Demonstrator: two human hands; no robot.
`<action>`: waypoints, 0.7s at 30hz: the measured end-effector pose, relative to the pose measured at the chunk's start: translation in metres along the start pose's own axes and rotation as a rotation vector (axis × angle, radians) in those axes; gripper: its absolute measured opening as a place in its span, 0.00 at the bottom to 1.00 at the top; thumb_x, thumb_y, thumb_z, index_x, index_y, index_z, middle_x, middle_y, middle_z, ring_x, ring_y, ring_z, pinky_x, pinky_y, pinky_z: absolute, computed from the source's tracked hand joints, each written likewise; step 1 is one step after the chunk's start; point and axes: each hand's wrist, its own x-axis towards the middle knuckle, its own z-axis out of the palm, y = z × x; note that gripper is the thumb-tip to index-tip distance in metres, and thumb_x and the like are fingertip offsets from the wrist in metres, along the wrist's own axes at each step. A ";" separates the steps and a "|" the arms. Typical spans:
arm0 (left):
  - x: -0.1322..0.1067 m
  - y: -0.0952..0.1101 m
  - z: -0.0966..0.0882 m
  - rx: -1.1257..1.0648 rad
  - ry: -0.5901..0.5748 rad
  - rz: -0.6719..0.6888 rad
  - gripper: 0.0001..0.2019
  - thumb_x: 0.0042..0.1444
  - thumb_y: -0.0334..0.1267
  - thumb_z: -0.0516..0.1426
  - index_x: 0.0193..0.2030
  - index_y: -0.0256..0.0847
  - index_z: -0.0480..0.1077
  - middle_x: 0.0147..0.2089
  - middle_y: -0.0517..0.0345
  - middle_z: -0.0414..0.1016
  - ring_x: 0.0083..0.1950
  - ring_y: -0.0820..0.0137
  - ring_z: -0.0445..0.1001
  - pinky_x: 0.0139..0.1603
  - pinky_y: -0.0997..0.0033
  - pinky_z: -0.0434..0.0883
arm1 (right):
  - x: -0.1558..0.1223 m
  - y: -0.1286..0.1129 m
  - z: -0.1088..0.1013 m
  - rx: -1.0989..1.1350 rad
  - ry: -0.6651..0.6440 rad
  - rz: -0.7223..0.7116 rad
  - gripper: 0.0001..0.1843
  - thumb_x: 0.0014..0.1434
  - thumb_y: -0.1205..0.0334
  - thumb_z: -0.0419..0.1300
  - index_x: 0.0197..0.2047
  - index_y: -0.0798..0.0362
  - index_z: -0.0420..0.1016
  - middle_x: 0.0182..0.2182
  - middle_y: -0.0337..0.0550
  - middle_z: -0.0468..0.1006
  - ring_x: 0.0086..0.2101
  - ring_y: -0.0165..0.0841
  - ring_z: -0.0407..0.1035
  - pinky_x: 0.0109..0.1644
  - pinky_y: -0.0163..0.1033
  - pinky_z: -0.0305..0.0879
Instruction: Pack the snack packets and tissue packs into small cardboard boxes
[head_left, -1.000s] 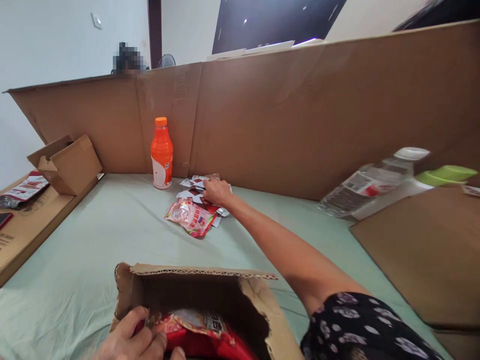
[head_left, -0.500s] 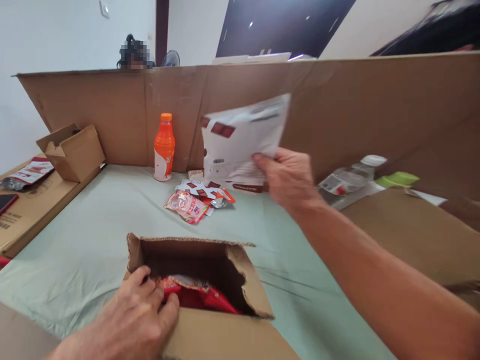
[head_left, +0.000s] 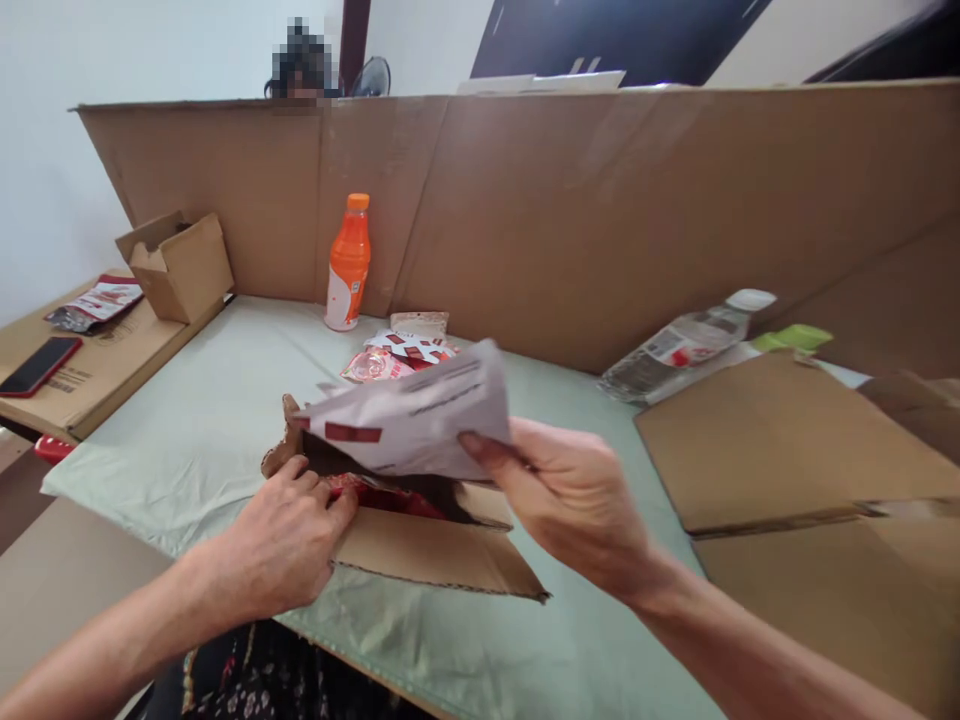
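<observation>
Pouch (head_left: 409,420): flat white packet with red blocks and printed lines, held in the air just over the open box (head_left: 420,540), near centre of the bench (head_left: 217,400). Right hand (head_left: 570,490) pinches its right edge, thumb on top, fingers beneath. Judged light and thin; the free left end sags little, so the film has some stiffness. Likely smooth and a bit slippery; an edge pinch as shown looks adequate, a grip nearer the middle would stop it flapping. Not judged fragile, contents not visible.

Left hand (head_left: 281,545) rests on the box's near-left rim, fingers curled over the edge and touching the red packets (head_left: 375,495) inside; not clenched on anything I can make out.

Box: corrugated card, flaps open, near flap folded down toward the person. Soft-walled, will shift if pushed.

Farther off: loose pile of packets (head_left: 401,355) beyond the box; orange bottle (head_left: 347,265) upright at the cardboard wall (head_left: 600,220). Right: clear bottle (head_left: 686,345) lying on its side, flat cardboard sheet (head_left: 780,440). Far left: small box (head_left: 180,265), phone (head_left: 37,365).
</observation>
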 end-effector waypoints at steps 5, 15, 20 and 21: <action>-0.001 -0.001 0.003 -0.060 0.011 -0.019 0.21 0.53 0.31 0.58 0.54 0.30 0.72 0.51 0.40 0.79 0.53 0.52 0.78 0.57 0.52 0.74 | 0.001 0.009 0.021 -0.301 -0.260 -0.119 0.18 0.64 0.70 0.47 0.41 0.52 0.79 0.37 0.46 0.84 0.36 0.36 0.78 0.39 0.36 0.71; -0.003 -0.003 0.011 -0.150 0.027 -0.057 0.26 0.52 0.32 0.58 0.59 0.29 0.69 0.51 0.36 0.79 0.54 0.48 0.77 0.57 0.46 0.73 | 0.005 0.002 0.015 -0.657 -0.388 -0.180 0.22 0.60 0.77 0.48 0.47 0.54 0.80 0.36 0.48 0.85 0.34 0.36 0.79 0.35 0.37 0.66; 0.001 -0.003 0.011 -0.125 0.028 -0.050 0.24 0.50 0.29 0.59 0.56 0.32 0.70 0.51 0.38 0.80 0.54 0.50 0.77 0.60 0.45 0.72 | 0.017 0.000 0.042 -0.753 -0.722 -0.040 0.19 0.58 0.79 0.52 0.44 0.56 0.80 0.38 0.53 0.84 0.37 0.43 0.80 0.36 0.40 0.66; 0.000 -0.003 0.011 -0.116 0.035 -0.043 0.25 0.50 0.29 0.58 0.57 0.31 0.70 0.52 0.37 0.79 0.54 0.49 0.77 0.61 0.45 0.72 | 0.020 0.002 0.047 -0.742 -0.771 -0.031 0.18 0.59 0.78 0.52 0.44 0.56 0.80 0.38 0.54 0.85 0.38 0.44 0.80 0.37 0.40 0.66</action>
